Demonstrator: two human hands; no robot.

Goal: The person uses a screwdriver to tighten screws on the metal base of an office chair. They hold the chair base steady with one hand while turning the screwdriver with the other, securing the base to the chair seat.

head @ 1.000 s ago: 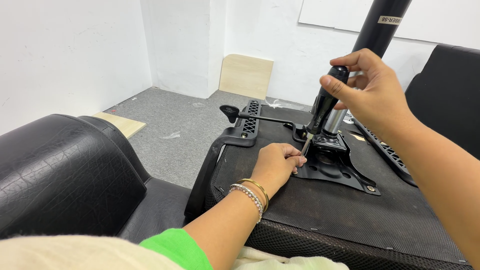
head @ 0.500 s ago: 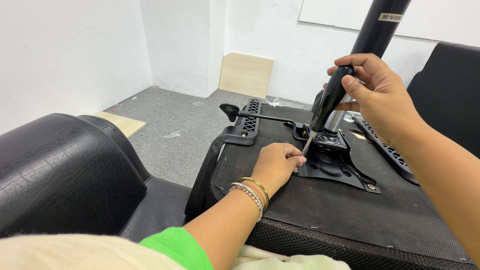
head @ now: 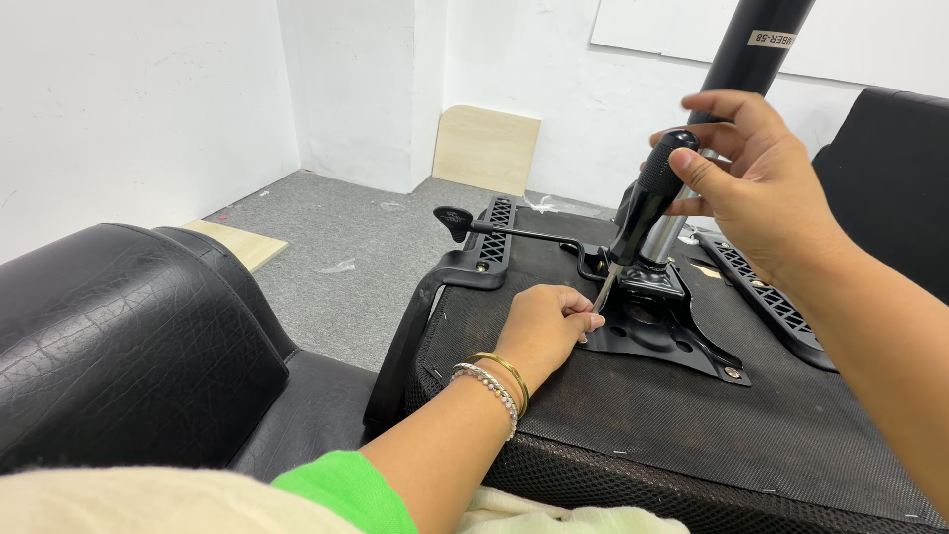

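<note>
White walls close the room on two sides, with grey carpet (head: 336, 232) running back to the corner, open floor apart from a few scraps of litter. A black leather sofa arm (head: 119, 336) fills the near left, leaving a narrow gap between it and the upturned chair seat (head: 692, 415), whose black fabric underside lies flat with a staple line along its near edge. A black armrest (head: 420, 316) curves down off the seat's left edge; a slotted bracket (head: 494, 232) sits above it. A black gas cylinder (head: 756, 44) stands up from the seat's middle, carrying a small white rectangular label with dark print near the top. A pale wooden panel (head: 486, 148) leans on the far wall, another wooden board (head: 237, 242) lies flat on the carpet by the sofa, and a white sheet (head: 860, 40) is fixed to the wall at upper right. The black metal mechanism plate (head: 662, 336) is set on the seat, a lever with a knob (head: 460, 220) sticking out leftwards. The right hand (head: 756, 193) is closed around the black handle of a screwdriver (head: 647, 198), which tilts down to the plate's left corner. The left hand (head: 549, 326), wearing two bangles (head: 494, 381), rests on the seat, fingertips pinching the screwdriver's tip at the plate edge; what lies under them I cannot tell.
</note>
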